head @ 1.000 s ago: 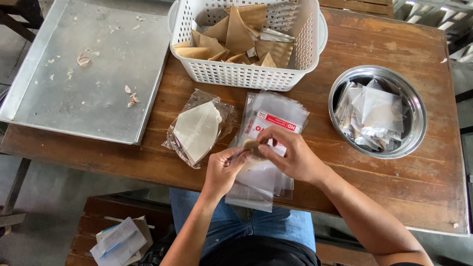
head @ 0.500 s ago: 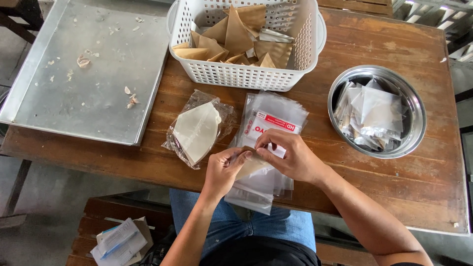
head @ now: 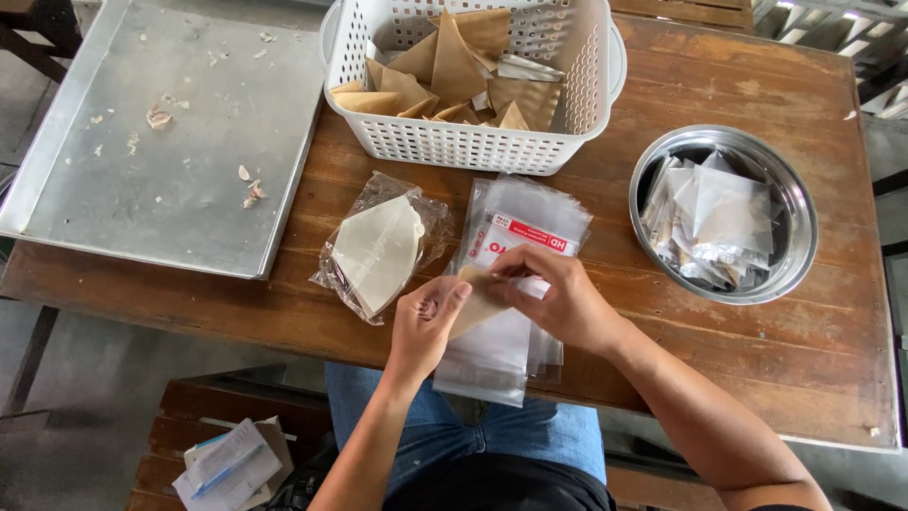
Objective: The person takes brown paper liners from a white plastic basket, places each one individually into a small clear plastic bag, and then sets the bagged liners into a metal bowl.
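Both hands meet at the near edge of a wooden table (head: 757,360). My left hand (head: 426,322) and my right hand (head: 558,298) pinch a small tan folded paper piece (head: 478,298) between them. They hold it over a stack of clear plastic bags (head: 511,284) that lies flat and hangs over the table edge. Just left of the hands lies a pale cone-shaped paper filter inside a crinkled clear wrapper (head: 378,248).
A white slatted basket (head: 473,142) holds several brown folded paper cones at the back. A steel bowl (head: 794,246) at right contains several filled clear packets. A big metal tray (head: 170,161) with crumbs lies at left. Papers (head: 227,464) rest on a bench below.
My hands have drawn closer together and lifted slightly over the bag stack, and the tan paper piece now shows more between the fingers.
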